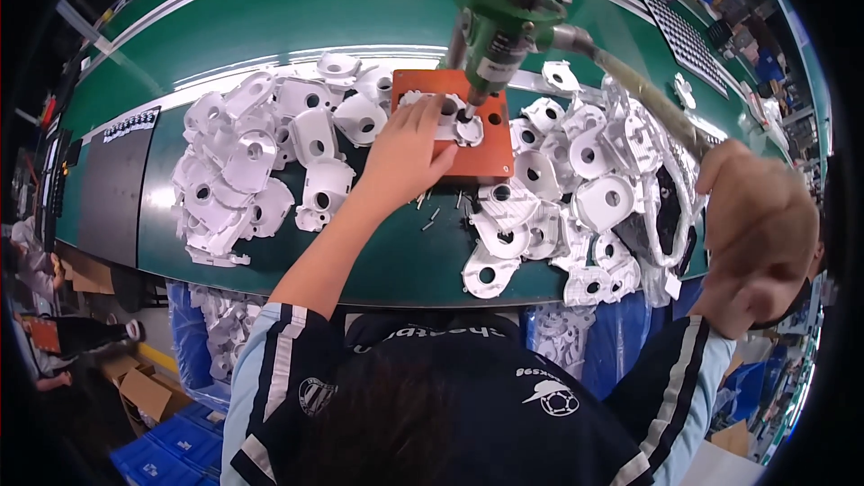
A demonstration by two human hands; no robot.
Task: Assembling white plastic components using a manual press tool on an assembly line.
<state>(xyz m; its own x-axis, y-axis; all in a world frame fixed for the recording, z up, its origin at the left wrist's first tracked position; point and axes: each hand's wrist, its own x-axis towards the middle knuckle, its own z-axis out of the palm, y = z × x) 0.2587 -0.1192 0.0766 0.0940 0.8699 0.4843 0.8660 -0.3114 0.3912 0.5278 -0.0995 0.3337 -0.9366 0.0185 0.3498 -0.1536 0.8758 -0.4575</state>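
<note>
1. A white plastic part (457, 119) is pinned flat on an orange fixture block (468, 157) by the left hand (409, 155), fingers spread
2. A lever (630, 90) of the green press (499, 13) is gripped by the closed right hand (756, 234), well apart
3. Heaps of white parts (252, 162) are seen either side on the green table (378, 252)

White plastic housings (252, 171), orange fixture plate (481, 157), green press (495, 9), green bench (270, 18).
</note>
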